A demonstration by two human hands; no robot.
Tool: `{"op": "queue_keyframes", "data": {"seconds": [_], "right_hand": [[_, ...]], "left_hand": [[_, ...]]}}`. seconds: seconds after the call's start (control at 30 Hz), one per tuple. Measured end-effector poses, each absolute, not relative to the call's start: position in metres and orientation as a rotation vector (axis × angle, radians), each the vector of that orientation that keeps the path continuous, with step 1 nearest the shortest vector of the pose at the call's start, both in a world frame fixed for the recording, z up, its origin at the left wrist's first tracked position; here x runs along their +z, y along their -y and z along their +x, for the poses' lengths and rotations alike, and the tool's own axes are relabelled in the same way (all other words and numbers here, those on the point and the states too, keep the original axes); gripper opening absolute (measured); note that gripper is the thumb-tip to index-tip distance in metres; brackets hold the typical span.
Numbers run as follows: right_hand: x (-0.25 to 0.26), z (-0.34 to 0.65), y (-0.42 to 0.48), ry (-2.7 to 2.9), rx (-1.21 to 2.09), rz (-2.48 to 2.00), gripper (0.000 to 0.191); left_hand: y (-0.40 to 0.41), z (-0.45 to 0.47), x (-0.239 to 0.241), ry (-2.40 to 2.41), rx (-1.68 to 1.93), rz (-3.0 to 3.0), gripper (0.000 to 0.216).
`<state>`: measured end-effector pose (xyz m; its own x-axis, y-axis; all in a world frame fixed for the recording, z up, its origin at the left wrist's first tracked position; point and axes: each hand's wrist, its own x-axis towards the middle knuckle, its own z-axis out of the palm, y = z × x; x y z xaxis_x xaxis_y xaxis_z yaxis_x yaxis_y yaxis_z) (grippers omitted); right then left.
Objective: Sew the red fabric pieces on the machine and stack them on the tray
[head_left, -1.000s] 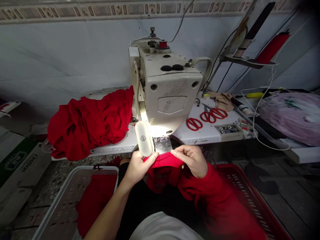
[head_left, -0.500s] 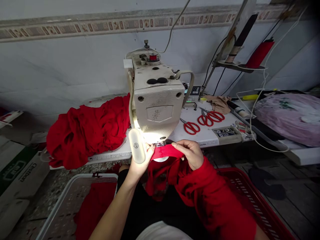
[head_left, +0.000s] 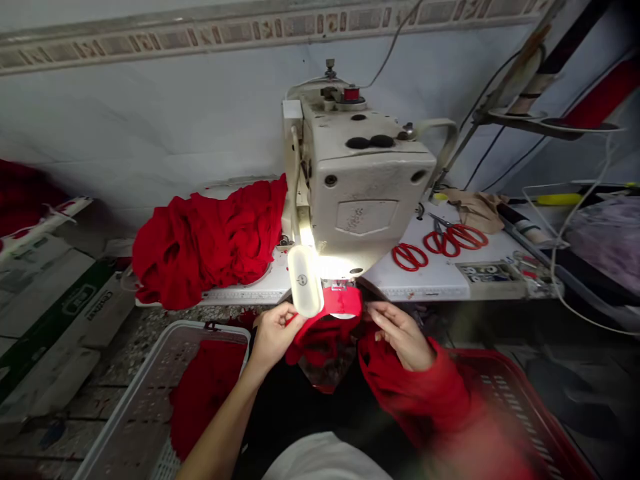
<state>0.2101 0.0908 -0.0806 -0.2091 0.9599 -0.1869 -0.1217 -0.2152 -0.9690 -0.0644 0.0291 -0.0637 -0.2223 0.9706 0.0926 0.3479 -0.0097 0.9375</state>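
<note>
A red fabric band (head_left: pixel 342 301) lies under the presser foot of a sewing machine (head_left: pixel 367 200), curving over the pale rounded bed below it. My left hand (head_left: pixel 277 335) pinches the fabric left of the foot, partly behind the oval white lamp (head_left: pixel 305 281). Just right of the band, my right hand (head_left: pixel 400 335) has its fingers loosely bent, with a small gap between fingertips and band. More red cloth (head_left: pixel 425 393) hangs below the machine and wraps my right forearm, blurred toward the bottom.
Heaped red fabric (head_left: pixel 210 243) sits on the table's left. Red-handled scissors (head_left: pixel 410 257) and a small parts tray (head_left: pixel 487 275) lie to the right. A white basket (head_left: pixel 135 380) holding red cloth stands lower left; a red basket (head_left: pixel 525 387) is lower right. Thread cones (head_left: pixel 600 97) stand upper right.
My left hand has shifted left and down from the foot, still on the fabric. My right hand has come away from the band's edge. The view has turned left, so the machine appears farther right.
</note>
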Motion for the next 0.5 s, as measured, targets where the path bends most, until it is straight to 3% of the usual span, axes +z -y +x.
{"op": "queue_keyframes", "data": {"seconds": [0.17,0.4,0.5], "right_hand": [[-0.092,0.170,-0.067,1.314,2.029,-0.901,0.043],[-0.092,0.111,-0.069,1.059,2.103,-0.706,0.037],[-0.091,0.135,-0.065,1.321,2.184,-0.681,0.050]], "left_hand": [[-0.009,-0.060,-0.043,-1.324,0.992,1.367,0.032],[-0.018,-0.063,-0.007,-1.584,1.176,1.719,0.019],[-0.021,-0.080,-0.002,-1.664,1.244,1.664,0.018]]}}
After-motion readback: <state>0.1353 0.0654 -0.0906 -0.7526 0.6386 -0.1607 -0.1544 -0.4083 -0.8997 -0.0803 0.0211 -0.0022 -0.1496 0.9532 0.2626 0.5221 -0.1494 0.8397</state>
